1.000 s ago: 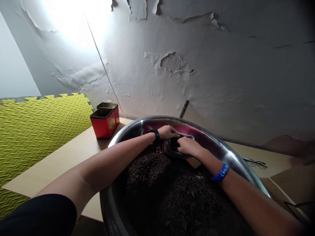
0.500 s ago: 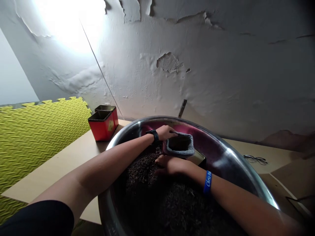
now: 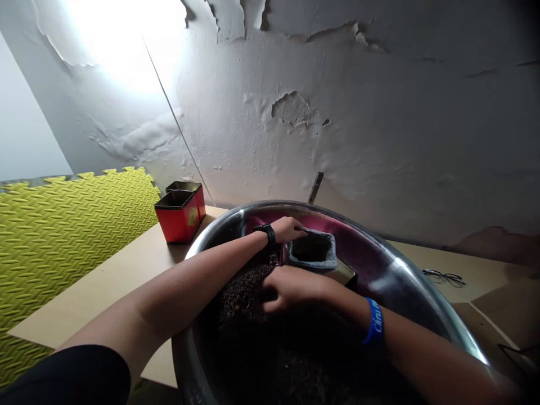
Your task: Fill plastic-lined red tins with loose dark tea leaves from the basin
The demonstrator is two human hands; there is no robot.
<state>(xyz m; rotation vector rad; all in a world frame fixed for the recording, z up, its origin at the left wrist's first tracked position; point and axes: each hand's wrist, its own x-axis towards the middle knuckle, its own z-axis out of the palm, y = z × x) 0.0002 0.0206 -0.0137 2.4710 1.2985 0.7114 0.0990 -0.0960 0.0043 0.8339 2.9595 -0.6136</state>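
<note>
In the large metal basin (image 3: 400,275) lies a heap of dark, dry shredded leaves (image 3: 241,295) that looks like loose tea. A box-shaped tin with a grey bag lining (image 3: 314,263) folded over its rim stands on the heap toward the back. My left hand (image 3: 287,229), with a dark watch at the wrist, grips the far left edge of this tin. My right hand (image 3: 289,289), below a blue wristband, hovers over the leaves in front of the tin. Its fingers are curved, with a gap to the thumb and nothing visible between them.
Two red open tins (image 3: 177,219) stand on the wooden board (image 3: 126,270) left of the basin. Yellow foam matting (image 3: 67,230) is beyond. Eyeglasses (image 3: 444,278) lie at right. Another tin (image 3: 343,274) shows behind my right hand. A peeling wall (image 3: 253,129) rises close behind.
My right hand has come up from the leaves, and its thumb and fingers now show apart. My left hand stays on the lined tin. The whole view has shifted slightly.
</note>
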